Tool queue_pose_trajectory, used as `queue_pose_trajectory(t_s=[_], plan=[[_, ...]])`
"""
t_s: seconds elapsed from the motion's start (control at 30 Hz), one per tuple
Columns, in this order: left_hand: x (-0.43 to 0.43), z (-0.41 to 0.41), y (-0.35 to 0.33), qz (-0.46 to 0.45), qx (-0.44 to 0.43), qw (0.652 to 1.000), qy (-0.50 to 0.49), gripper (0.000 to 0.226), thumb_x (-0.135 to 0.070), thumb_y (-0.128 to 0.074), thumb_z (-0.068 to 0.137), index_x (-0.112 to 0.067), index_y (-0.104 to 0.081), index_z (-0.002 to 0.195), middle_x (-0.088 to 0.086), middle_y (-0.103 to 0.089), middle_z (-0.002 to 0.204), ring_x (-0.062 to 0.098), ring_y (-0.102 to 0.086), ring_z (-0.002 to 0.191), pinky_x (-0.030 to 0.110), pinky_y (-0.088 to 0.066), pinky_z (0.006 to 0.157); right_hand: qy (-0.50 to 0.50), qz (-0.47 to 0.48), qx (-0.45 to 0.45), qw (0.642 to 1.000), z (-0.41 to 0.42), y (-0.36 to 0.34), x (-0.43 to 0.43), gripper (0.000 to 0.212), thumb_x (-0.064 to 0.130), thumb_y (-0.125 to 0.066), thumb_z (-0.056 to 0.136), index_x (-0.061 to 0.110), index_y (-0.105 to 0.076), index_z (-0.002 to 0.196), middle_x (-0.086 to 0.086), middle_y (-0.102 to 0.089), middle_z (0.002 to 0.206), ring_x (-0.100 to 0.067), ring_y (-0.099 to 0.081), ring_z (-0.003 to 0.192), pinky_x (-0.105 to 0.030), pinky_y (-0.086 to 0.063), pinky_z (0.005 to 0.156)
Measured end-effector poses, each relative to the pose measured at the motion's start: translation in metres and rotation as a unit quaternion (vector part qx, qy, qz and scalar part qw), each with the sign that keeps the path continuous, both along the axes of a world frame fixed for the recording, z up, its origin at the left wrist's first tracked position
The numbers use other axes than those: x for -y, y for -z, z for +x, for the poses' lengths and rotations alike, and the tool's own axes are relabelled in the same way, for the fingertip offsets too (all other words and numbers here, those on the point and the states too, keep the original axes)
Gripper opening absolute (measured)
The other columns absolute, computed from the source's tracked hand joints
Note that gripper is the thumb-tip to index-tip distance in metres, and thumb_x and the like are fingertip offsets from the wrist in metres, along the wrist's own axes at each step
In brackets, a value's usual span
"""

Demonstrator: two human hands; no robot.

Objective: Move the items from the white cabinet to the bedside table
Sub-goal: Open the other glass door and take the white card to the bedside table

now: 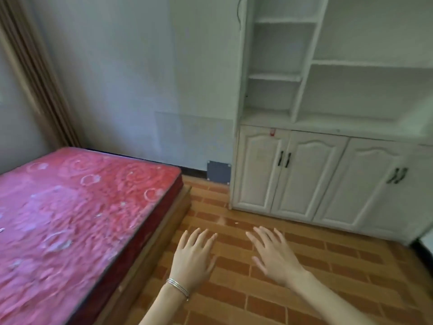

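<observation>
The white cabinet (328, 127) fills the right side of the head view, with bare open shelves above and several shut doors with black handles below. I see no items on its shelves, and no bedside table is in view. My left hand (193, 256) and my right hand (274, 256) are held out low over the floor, palms down, fingers spread, holding nothing. A thin bracelet sits on the left wrist. Both hands are well short of the cabinet doors.
A bed with a red patterned mattress (70, 219) on a wooden frame fills the left. Brown tiled floor (304, 289) lies between bed and cabinet. A brown curtain (30, 73) hangs at the far left. A grey panel (219, 172) leans on the wall by the cabinet.
</observation>
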State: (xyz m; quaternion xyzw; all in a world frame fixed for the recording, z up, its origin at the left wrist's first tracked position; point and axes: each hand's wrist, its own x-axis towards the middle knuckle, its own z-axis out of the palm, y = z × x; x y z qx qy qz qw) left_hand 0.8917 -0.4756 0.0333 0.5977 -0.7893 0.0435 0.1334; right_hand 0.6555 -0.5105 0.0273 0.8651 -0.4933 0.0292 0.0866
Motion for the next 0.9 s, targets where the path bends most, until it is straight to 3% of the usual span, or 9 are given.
queue_pose_trajectory(t_s=[0.07, 0.23, 0.4, 0.47, 0.73, 0.9], plan=[[0.030, -0.056, -0.005, -0.004, -0.004, 0.999, 0.036, 0.052, -0.049, -0.038, 0.078, -0.024, -0.066, 0.114, -0.001, -0.067, 0.112, 0.022, -0.061, 0.106, 0.047, -0.047, 0.090, 0.043, 0.018, -0.020, 0.999, -0.058, -0.006, 0.015, 0.064, 0.042, -0.070, 0.073, 0.021, -0.049, 0.130, -0.006, -0.058, 0.128, -0.024, -0.052, 0.120, -0.047, -0.040, 0.096], [0.092, -0.163, -0.017, -0.021, -0.007, 0.996, 0.089, 0.051, -0.050, -0.036, 0.082, -0.026, -0.062, 0.119, -0.002, -0.065, 0.116, 0.021, -0.059, 0.110, 0.047, -0.045, 0.093, 0.087, -0.001, 0.002, 0.996, -0.163, -0.022, 0.055, 0.059, 0.036, -0.045, 0.094, 0.018, -0.022, 0.145, -0.008, -0.026, 0.151, -0.025, -0.020, 0.140, -0.048, -0.011, 0.113], [0.139, -0.239, -0.024, -0.028, -0.012, 0.987, 0.155, 0.050, -0.048, -0.037, 0.083, -0.024, -0.059, 0.121, -0.002, -0.062, 0.119, 0.020, -0.058, 0.111, 0.044, -0.043, 0.095, 0.143, -0.025, -0.011, 0.989, -0.234, -0.029, 0.071, 0.060, 0.039, -0.070, 0.074, 0.020, -0.053, 0.128, -0.005, -0.060, 0.125, -0.023, -0.053, 0.118, -0.046, -0.039, 0.097], [0.158, -0.270, -0.024, -0.030, -0.015, 0.982, 0.187, 0.049, -0.046, -0.038, 0.083, -0.023, -0.060, 0.119, -0.001, -0.063, 0.117, 0.020, -0.059, 0.108, 0.042, -0.045, 0.094, 0.164, -0.031, 0.001, 0.986, -0.260, -0.028, 0.075, 0.059, 0.039, -0.074, 0.068, 0.020, -0.058, 0.122, -0.004, -0.065, 0.117, -0.022, -0.059, 0.111, -0.044, -0.046, 0.091], [0.235, -0.389, -0.004, -0.043, -0.012, 0.952, 0.303, 0.044, -0.043, -0.041, 0.079, -0.024, -0.063, 0.113, -0.001, -0.064, 0.111, 0.021, -0.061, 0.103, 0.042, -0.048, 0.089, 0.233, -0.045, 0.015, 0.971, -0.361, -0.010, 0.105, 0.051, 0.034, -0.064, 0.078, 0.019, -0.053, 0.126, -0.004, -0.060, 0.122, -0.023, -0.055, 0.113, -0.043, -0.046, 0.094], [0.323, -0.462, -0.018, -0.074, -0.030, 0.937, 0.339, 0.043, -0.042, -0.069, 0.069, -0.026, -0.063, 0.108, -0.003, -0.066, 0.105, 0.019, -0.062, 0.099, 0.041, -0.050, 0.086, 0.281, -0.079, 0.010, 0.956, -0.426, -0.030, 0.169, 0.042, 0.033, -0.053, 0.080, 0.019, -0.057, 0.120, 0.000, -0.061, 0.115, -0.019, -0.059, 0.105, -0.036, -0.049, 0.088]])
